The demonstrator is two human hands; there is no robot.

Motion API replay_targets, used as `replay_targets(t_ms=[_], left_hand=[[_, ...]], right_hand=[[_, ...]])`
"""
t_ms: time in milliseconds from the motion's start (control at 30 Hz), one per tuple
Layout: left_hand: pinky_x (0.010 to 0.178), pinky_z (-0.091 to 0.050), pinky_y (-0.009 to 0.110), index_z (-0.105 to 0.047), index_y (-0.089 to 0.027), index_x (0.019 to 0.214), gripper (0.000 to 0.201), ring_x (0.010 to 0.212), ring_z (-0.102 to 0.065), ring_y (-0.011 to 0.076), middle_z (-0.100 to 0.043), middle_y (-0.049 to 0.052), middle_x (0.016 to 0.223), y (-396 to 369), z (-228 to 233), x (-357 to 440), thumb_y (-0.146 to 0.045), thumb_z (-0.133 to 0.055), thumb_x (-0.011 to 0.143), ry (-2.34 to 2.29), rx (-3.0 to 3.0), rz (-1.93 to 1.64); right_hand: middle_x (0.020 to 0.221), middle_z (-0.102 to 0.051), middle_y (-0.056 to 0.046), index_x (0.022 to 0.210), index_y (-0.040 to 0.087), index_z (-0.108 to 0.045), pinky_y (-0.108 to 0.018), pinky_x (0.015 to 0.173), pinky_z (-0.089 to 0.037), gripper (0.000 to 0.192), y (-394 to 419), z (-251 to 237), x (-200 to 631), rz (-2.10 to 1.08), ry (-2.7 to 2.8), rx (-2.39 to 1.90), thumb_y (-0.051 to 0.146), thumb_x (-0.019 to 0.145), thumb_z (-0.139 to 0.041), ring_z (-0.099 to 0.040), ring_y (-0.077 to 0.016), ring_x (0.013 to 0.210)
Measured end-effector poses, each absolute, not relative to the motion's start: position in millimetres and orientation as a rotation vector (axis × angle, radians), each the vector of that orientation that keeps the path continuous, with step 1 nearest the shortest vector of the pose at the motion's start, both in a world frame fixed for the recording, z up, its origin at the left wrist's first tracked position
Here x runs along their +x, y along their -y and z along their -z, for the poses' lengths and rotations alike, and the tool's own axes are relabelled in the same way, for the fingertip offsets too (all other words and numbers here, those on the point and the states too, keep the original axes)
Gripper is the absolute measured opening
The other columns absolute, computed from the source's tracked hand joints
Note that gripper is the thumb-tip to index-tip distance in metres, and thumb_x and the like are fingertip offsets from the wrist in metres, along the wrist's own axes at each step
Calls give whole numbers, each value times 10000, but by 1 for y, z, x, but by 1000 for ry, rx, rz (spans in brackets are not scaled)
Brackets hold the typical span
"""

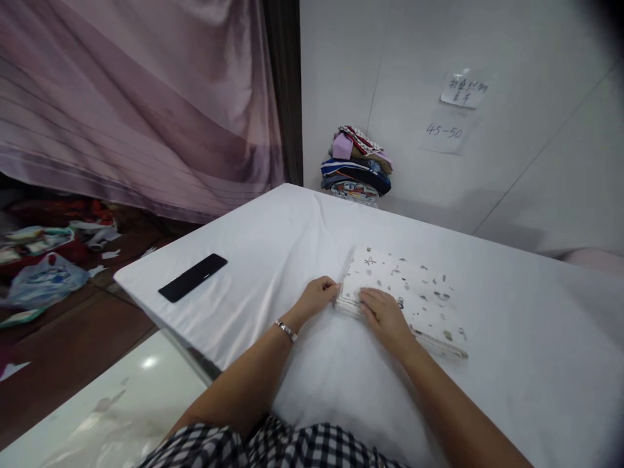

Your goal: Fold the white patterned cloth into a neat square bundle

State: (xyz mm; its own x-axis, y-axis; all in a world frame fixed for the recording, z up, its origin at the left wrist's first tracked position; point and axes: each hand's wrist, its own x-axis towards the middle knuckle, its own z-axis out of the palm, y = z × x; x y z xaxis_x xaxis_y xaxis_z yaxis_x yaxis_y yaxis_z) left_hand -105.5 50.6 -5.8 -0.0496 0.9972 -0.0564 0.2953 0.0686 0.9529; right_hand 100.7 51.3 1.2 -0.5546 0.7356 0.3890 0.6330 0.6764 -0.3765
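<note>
Centre frame, left hand (319, 294) pinches the folded cloth's (404, 292) edge while right hand (385, 315) presses flat on it; layers could slip askew on the counter (273, 247).

folded cloth (404, 289): soft, printed | sheet (273, 260): smooth white fabric

You worked at a table (273, 240) spread with a white cloth. A black phone (193, 277) lay near its left corner. A folded white printed fabric (407, 296) lay toward the middle, your hands resting on its near edge. A stack of folded clothes (357, 166) sat at the far edge.
</note>
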Motion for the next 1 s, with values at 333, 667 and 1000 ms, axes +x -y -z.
replay_targets(t_ms=[333,667,1000], left_hand=[[552,-348,207,-548,-162,722,199,588,-453,89,-506,-42,619,-50,18,-116,-332,-639,673,-1327,1489,-916],[529,-346,205,-546,-168,734,192,586,-443,88,-514,-39,643,-49,14,-112,-331,-630,679,-1397,1483,-882],[537,-336,201,-547,-167,726,169,602,-434,89,-507,-39,658,-47,14,-112,-314,-611,675,-1402,1560,-868]], right_hand=[[884,-608,-60,936,212,-655,-304,763,-411,200,-59,-3,63,-285,2416,-1204,265,880,-470,-525,-190,863],[861,-607,-50,915,228,-649,-320,737,-428,197,-59,6,65,-409,2264,-1158,287,868,-467,-532,-197,834],[801,-588,-47,788,208,-601,-312,704,-390,217,-58,13,62,-351,2230,-1154,241,886,-410,-507,-192,791]])
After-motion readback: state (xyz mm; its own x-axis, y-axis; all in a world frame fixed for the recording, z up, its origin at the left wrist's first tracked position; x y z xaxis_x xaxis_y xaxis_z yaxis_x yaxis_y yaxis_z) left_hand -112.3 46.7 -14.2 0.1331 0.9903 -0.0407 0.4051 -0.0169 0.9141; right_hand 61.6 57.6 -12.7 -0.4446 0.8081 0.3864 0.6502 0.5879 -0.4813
